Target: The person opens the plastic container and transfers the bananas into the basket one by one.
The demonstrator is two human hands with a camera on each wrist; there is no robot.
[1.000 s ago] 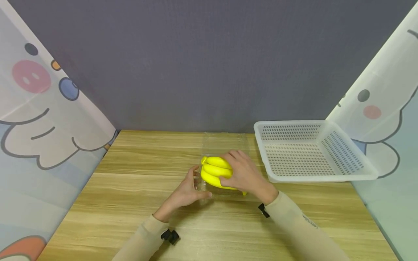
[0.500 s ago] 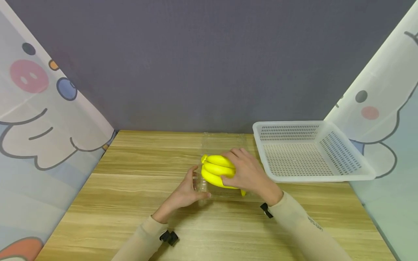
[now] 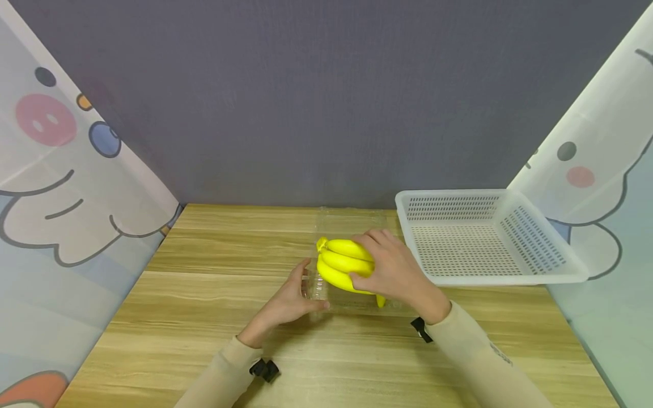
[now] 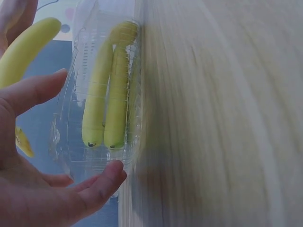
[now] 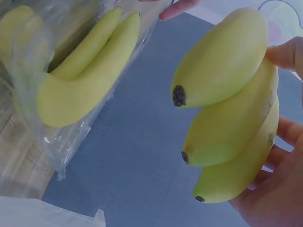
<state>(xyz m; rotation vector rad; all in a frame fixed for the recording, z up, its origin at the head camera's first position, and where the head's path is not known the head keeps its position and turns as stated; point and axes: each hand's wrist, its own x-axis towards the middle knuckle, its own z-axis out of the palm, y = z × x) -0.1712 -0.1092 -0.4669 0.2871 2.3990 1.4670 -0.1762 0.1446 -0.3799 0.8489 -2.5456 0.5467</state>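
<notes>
My right hand (image 3: pixel 390 269) grips a bunch of yellow bananas (image 3: pixel 343 262) from its right side, thumb toward me. In the right wrist view three dark-tipped bananas of that bunch (image 5: pixel 227 61) hang clear of the plastic. Beneath them in the head view is a clear plastic clamshell box (image 3: pixel 320 288), its lid (image 3: pixel 352 220) folded open toward the back. A second bunch of bananas (image 4: pixel 98 104) lies inside the box, seen through its wall in the left wrist view. My left hand (image 3: pixel 288 300) holds the box's left end between thumb and curved fingers.
A white perforated plastic basket (image 3: pixel 461 249) stands at the back right, close to the right forearm and box. Behind the wooden table (image 3: pixel 234 243) rises a dark grey panel (image 3: pixel 326 102). Cartoon-printed sheets (image 3: pixel 92 187) flank both sides.
My right hand and the held bunch have moved slightly right and up in the head view, showing more of the box's left end. The left hand stays put.
</notes>
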